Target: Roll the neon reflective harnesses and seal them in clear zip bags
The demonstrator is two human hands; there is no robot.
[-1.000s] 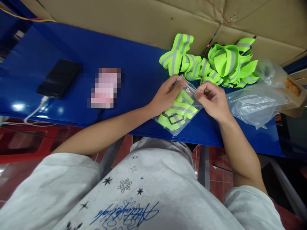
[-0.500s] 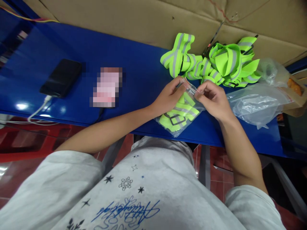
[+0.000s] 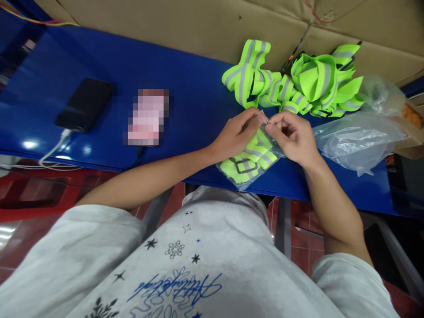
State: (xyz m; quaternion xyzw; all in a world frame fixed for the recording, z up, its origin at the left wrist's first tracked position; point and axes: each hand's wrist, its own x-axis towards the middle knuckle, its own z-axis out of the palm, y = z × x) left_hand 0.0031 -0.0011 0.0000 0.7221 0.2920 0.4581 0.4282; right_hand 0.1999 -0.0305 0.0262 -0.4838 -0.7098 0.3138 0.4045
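Left hand and right hand are grasping the red-marked mouth of a clear bag between thumbs and fingers; a yellow-green strap with a black buckle is showing inside. The bag is sloping toward the front edge of the blue table, its lower corner nearly reaching the brink. Good handling probably means that the fingertips are holding both lips flush and pressing evenly along them, the strap lying well below. From where I am standing, I cannot tell whether the mouth is sealed. Beyond the knuckles, a strap heap is crowding the far side; plastic bags are bounding the right. Leftward, toward a phone, bare tabletop is offering freer room.
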